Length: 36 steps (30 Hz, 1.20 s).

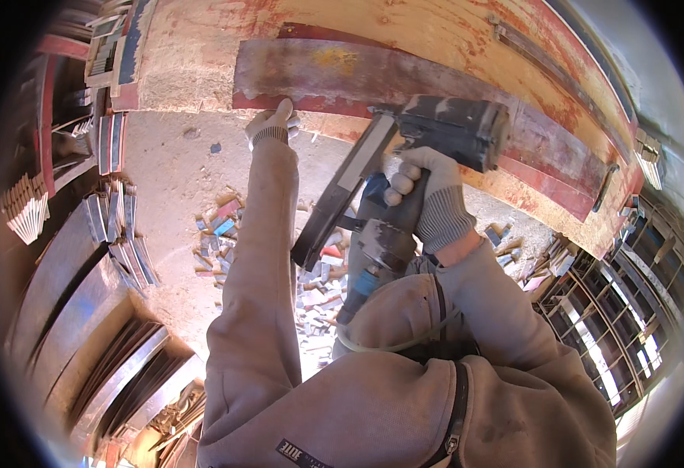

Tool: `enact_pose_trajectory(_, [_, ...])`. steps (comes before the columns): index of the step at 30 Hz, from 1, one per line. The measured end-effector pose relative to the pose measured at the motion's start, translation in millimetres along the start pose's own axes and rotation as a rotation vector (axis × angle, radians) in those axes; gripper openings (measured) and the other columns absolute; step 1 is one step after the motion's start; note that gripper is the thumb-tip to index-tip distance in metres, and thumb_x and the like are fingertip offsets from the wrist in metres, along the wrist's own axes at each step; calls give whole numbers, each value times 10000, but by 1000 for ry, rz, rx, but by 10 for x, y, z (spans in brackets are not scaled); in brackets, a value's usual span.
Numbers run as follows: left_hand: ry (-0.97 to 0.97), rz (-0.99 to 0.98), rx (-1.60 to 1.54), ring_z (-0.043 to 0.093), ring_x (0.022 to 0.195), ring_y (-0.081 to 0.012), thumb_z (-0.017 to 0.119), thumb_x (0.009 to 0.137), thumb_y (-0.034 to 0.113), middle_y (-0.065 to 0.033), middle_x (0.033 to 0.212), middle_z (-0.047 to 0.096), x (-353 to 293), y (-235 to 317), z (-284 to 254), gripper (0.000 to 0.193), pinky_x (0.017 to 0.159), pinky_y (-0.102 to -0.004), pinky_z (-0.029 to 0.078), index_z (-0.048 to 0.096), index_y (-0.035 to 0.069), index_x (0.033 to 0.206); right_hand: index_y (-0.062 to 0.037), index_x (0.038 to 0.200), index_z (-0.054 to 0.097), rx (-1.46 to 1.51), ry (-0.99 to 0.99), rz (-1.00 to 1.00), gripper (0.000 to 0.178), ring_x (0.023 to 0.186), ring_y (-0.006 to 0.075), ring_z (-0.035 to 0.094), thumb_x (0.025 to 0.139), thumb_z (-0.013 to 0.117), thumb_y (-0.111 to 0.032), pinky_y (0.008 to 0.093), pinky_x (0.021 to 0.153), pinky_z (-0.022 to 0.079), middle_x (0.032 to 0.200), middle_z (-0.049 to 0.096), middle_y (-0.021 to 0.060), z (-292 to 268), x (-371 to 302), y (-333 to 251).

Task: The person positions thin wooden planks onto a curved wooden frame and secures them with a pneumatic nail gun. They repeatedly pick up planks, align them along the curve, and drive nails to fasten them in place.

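Note:
My right hand (pixel 429 183), in a pale knit-cuffed glove, is wrapped round the handle of a dark pneumatic nail gun (pixel 455 125). Its long magazine slants down to the left, and its nose is by the near edge of a long grey-brown plank (pixel 404 74); whether it touches cannot be made out. Reddish board (pixel 322 104) shows along the plank's near edge. My left hand (pixel 273 125), also gloved, grips this edge near the plank's left end, thumb on top and the other fingers partly hidden. A pale air hose (pixel 357 348) curves below the nail gun.
Plank and boards lie on a worn wooden workbench (pixel 190 47), with a narrow strip (pixel 560 66) farther back. Small wood offcuts (pixel 322 292) litter the floor below. Stacked panels (pixel 85 312) stand at left, and a metal rack (pixel 607 304) is at right.

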<state>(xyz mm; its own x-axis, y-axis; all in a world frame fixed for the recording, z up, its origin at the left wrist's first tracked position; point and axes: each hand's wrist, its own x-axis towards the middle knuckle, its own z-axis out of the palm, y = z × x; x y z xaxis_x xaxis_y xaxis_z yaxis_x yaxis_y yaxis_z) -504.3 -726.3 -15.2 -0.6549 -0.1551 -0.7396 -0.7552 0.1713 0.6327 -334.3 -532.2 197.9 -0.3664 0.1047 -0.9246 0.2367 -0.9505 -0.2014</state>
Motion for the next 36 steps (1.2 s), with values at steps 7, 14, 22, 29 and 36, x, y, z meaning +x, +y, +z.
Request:
enact_pose_trajectory(7, [-29,-111,17,735,751,-203,849,860,233,-146,922,738,163,41,-34,417,584,-301,604,693,-114,1028,-100,894,540,80,45,39,63,518,195,513,892,599,-79,375,486,486,645,470,29,102,244,156])
enact_pose_trajectory(14, [48,-71,84,714,915,-245,816,849,152,-142,1124,710,574,-162,-50,415,718,-348,598,669,-64,1172,-124,714,479,167,158,-97,229,555,165,468,909,597,-141,331,561,454,643,450,9,-732,-364,-223])
enact_pose_trajectory(22, [418,774,477,596,1209,-312,788,879,229,-154,1344,624,-158,-389,449,553,993,-469,477,588,23,1351,-92,756,558,238,356,-394,183,653,226,620,930,591,-135,380,646,576,693,602,55,-3385,-954,-1306])
enact_pose_trajectory(29, [-108,1385,910,374,1485,-372,723,914,432,-184,1587,430,-2068,-1032,2665,759,1241,-535,246,441,98,1534,-111,685,551,-69,683,-294,253,595,251,584,899,598,-237,393,636,532,655,607,75,-6405,-1043,-2732])
enact_pose_trajectory(36, [229,1280,1242,174,1562,-417,547,962,650,-196,1685,237,-2467,-1495,4142,846,1272,-571,87,333,141,1602,-24,817,671,-2001,1147,-4,210,757,295,717,875,663,-225,443,679,566,778,701,171,-9388,-244,-4634])
